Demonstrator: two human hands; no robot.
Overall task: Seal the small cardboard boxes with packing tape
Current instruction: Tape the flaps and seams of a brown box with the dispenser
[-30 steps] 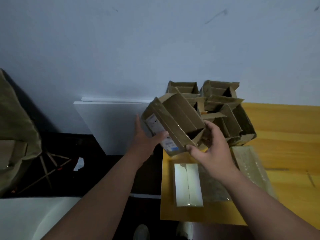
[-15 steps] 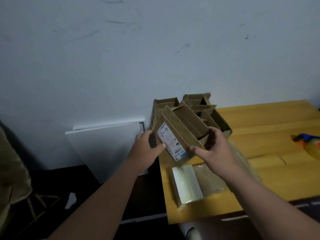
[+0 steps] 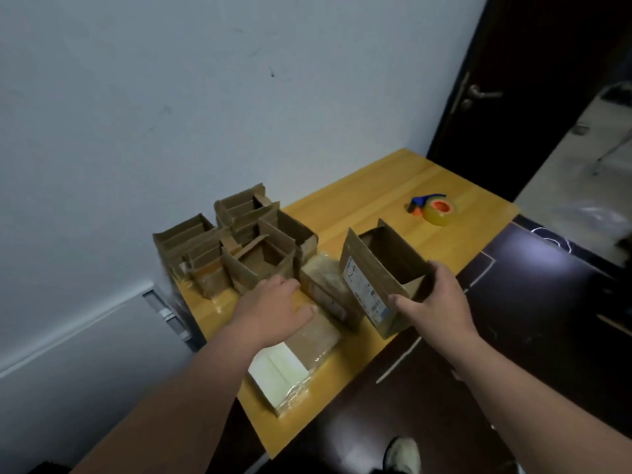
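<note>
My right hand (image 3: pixel 432 302) grips the near end of an open small cardboard box (image 3: pixel 379 271) with a white label on its side, holding it above the table's front edge. My left hand (image 3: pixel 273 307) rests palm down on a flat taped package (image 3: pixel 307 340) lying on the table. Several more open cardboard boxes (image 3: pixel 239 244) stand clustered at the table's left, by the wall. The packing tape roll (image 3: pixel 437 212), in an orange and blue dispenser, lies at the table's far right, well away from both hands.
The yellow wooden table (image 3: pixel 369 196) stands against a pale wall. A white-ended package (image 3: pixel 278 372) lies near its front edge. A dark door (image 3: pixel 485 94) is at the far right, dark floor to the right, and a shoe (image 3: pixel 402 455) shows below.
The labelled box has moved right, away from the cluster, now gripped by my right hand alone. My left hand let go and dropped onto the flat package. The view swung right.
</note>
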